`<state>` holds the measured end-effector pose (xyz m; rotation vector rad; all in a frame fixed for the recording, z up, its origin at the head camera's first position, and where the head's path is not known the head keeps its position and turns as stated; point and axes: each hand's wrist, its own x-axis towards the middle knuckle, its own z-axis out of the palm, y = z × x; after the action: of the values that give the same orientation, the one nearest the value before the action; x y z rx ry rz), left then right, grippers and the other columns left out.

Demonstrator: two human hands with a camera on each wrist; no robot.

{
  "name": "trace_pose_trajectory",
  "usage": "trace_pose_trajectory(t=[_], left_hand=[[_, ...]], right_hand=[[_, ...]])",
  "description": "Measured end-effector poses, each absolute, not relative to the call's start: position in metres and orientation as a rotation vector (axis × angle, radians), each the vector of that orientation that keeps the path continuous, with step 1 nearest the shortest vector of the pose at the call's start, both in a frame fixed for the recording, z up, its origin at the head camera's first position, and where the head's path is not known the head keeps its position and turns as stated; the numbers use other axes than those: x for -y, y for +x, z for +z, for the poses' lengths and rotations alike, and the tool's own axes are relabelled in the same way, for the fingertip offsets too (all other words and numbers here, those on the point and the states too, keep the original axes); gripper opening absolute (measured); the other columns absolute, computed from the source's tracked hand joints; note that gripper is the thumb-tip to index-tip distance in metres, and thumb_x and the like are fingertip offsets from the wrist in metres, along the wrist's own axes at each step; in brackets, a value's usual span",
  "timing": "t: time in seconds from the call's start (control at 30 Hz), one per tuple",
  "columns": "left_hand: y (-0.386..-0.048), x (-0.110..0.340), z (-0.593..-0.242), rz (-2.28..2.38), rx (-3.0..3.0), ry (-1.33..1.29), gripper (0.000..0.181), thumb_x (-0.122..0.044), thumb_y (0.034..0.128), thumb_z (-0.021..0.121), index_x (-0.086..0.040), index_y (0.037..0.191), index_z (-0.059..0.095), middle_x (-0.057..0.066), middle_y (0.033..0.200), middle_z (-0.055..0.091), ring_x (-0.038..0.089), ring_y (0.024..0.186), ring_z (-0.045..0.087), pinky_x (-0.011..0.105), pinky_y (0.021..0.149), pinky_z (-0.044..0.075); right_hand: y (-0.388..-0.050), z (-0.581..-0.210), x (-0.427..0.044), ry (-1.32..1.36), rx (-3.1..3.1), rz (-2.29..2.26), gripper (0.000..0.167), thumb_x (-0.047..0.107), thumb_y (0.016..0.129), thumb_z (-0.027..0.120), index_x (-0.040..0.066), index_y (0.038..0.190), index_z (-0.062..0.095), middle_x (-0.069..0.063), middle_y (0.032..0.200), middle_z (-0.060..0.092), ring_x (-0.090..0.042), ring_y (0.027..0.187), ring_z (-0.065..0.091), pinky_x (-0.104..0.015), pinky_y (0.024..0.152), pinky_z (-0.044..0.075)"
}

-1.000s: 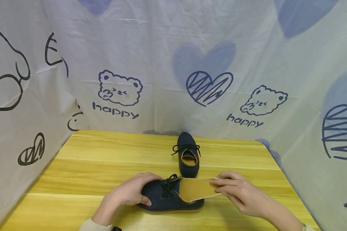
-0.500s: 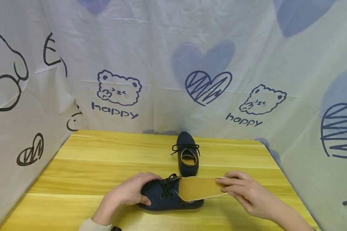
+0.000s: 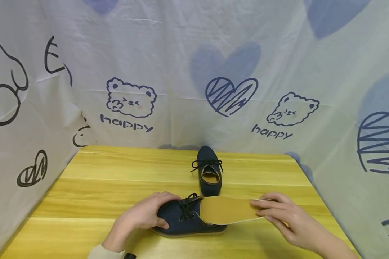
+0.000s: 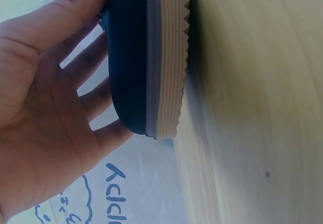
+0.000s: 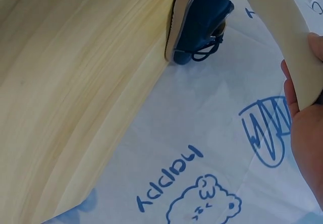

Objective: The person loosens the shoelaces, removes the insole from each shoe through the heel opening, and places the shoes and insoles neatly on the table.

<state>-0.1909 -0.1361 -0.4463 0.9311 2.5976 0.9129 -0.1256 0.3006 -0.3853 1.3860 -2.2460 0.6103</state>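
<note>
A dark blue lace-up shoe [image 3: 173, 219] lies on its sole across the front of the table, toe to the left. My left hand [image 3: 146, 212] grips its toe, thumb on the near side and fingers over the far side; the left wrist view shows the same hold on the shoe [image 4: 128, 57]. From the shoe's opening a tan insole [image 3: 227, 210] sticks out to the right, its front end hidden inside. My right hand [image 3: 288, 217] pinches the insole's heel end between thumb and fingers. In the right wrist view the insole's pale underside [image 5: 290, 27] shows.
A second dark blue shoe [image 3: 209, 172] stands just behind the first, toe toward the back, its black laces tied in a bow. The yellow wood-grain table [image 3: 116, 169] is bordered by a white printed cloth [image 3: 181, 118] at the back and sides.
My right hand has moved to the right, drawing the insole further out of the shoe, so more of it shows. The left hand and the shoe have stayed nearly in place.
</note>
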Motion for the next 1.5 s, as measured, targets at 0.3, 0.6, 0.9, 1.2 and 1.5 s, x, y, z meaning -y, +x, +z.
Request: trace_pose_trajectory(t=[0.3, 0.6, 0.9, 1.2, 1.5], left_hand=[[-0.192, 0.137, -0.446, 0.913, -2.599, 0.933, 0.079, -0.011, 0.0736, 0.094, -0.020, 0.144, 0.060, 0.005, 0.143, 0.060, 0.034, 0.131, 0.052, 0.058, 0.107, 0.045], [-0.190, 0.138, -0.446, 0.907, -2.610, 0.934, 0.079, -0.011, 0.0726, 0.095, -0.020, 0.144, 0.060, 0.005, 0.143, 0.061, 0.033, 0.130, 0.053, 0.058, 0.106, 0.045], [-0.189, 0.137, -0.447, 0.920, -2.607, 0.921, 0.079, -0.011, 0.0726, 0.095, -0.020, 0.143, 0.060, 0.006, 0.143, 0.060, 0.035, 0.132, 0.052, 0.059, 0.107, 0.044], [-0.190, 0.136, -0.446, 0.917, -2.606, 0.931, 0.079, -0.010, 0.0730, 0.094, -0.020, 0.144, 0.060, 0.005, 0.143, 0.060, 0.034, 0.132, 0.052, 0.059, 0.107, 0.044], [-0.191, 0.135, -0.446, 0.917, -2.602, 0.938, 0.079, -0.010, 0.0733, 0.094, -0.019, 0.143, 0.060, 0.005, 0.143, 0.061, 0.034, 0.131, 0.053, 0.058, 0.107, 0.045]], right_hand=[[-0.111, -0.385, -0.310, 1.309, 2.238, 0.645, 0.033, 0.022, 0.112, 0.047, 0.008, 0.123, 0.075, -0.012, 0.133, 0.069, -0.023, 0.124, 0.054, -0.018, 0.111, 0.036], [-0.105, -0.399, -0.310, 1.225, 2.158, 0.742, 0.033, 0.019, 0.111, 0.051, -0.002, 0.122, 0.073, -0.017, 0.133, 0.068, -0.022, 0.125, 0.055, -0.017, 0.110, 0.038], [-0.115, -0.411, -0.303, 0.949, 2.083, 0.740, 0.035, 0.022, 0.111, 0.052, -0.003, 0.116, 0.075, -0.018, 0.130, 0.070, -0.024, 0.126, 0.054, -0.020, 0.110, 0.039], [-0.144, -0.425, -0.313, 0.669, 2.022, 0.746, 0.020, 0.005, 0.104, 0.061, -0.006, 0.112, 0.076, -0.022, 0.128, 0.070, -0.015, 0.132, 0.052, -0.020, 0.110, 0.039], [-0.171, -0.440, -0.330, 0.362, 2.005, 0.688, 0.024, -0.016, 0.091, 0.065, -0.008, 0.111, 0.076, -0.026, 0.125, 0.070, -0.018, 0.128, 0.052, -0.015, 0.109, 0.033]])
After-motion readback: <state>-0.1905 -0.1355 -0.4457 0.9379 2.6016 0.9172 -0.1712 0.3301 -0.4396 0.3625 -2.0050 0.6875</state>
